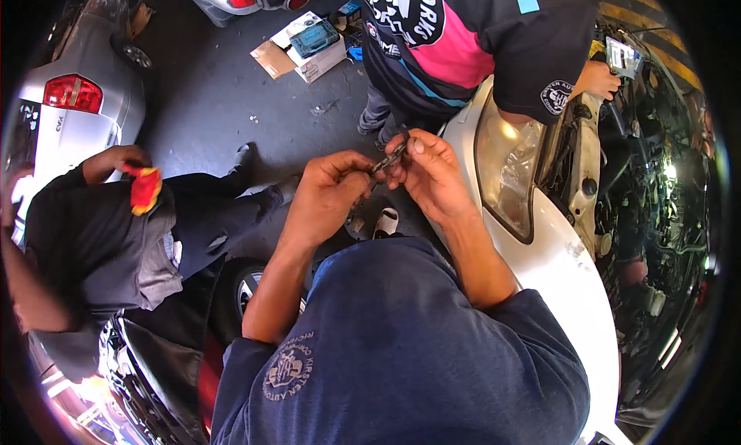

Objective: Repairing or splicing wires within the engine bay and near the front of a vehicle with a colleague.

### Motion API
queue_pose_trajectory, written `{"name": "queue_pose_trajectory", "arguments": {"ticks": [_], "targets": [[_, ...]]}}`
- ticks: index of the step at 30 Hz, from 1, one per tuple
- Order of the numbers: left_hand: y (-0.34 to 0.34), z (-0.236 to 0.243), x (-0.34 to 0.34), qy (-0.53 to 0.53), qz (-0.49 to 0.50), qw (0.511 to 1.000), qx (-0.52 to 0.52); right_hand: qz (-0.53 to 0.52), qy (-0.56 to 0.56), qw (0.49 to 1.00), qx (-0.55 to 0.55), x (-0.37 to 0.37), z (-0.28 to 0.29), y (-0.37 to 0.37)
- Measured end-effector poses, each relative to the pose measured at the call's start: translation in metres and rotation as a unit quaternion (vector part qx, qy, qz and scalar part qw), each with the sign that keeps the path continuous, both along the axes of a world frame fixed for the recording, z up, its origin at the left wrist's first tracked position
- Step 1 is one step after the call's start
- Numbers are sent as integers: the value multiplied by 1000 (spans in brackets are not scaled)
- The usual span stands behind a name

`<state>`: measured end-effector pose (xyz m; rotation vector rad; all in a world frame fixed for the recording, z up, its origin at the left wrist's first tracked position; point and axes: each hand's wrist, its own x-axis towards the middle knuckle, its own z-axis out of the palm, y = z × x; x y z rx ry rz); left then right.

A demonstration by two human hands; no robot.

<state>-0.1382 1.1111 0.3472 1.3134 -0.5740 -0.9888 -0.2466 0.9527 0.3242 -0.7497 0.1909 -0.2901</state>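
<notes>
In front of my chest, both hands hold one small, dark, narrow part (386,162), too small in view to name. My left hand (328,192) pinches its near end between thumb and bent fingers. The fingers of my right hand (434,176) are closed round its far end, with the thumb on top. Part of it is hidden by my fingers. To the right of my right hand is the headlight (505,159) of a white car (559,271), which the hand does not appear to touch.
At the right lies the car's exposed engine bay (656,213). A person in a black and pink shirt (463,47) leans over it. At left, another person (100,236) holds a red and yellow cloth-like thing (144,189). An opened cardboard box (320,63) stands on the floor beyond.
</notes>
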Motion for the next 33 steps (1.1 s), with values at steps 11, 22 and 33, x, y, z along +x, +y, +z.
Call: {"name": "queue_pose_trajectory", "arguments": {"ticks": [11,22,33], "targets": [[0,4,5,46,3,998,48,-21,48,992,-116,3,8,1],[-7,4,2,63,-11,998,9,3,15,999,-33,-1,8,1],[-12,10,2,94,9,996,-1,2,-17,1000,-2,-2,9,4]]}}
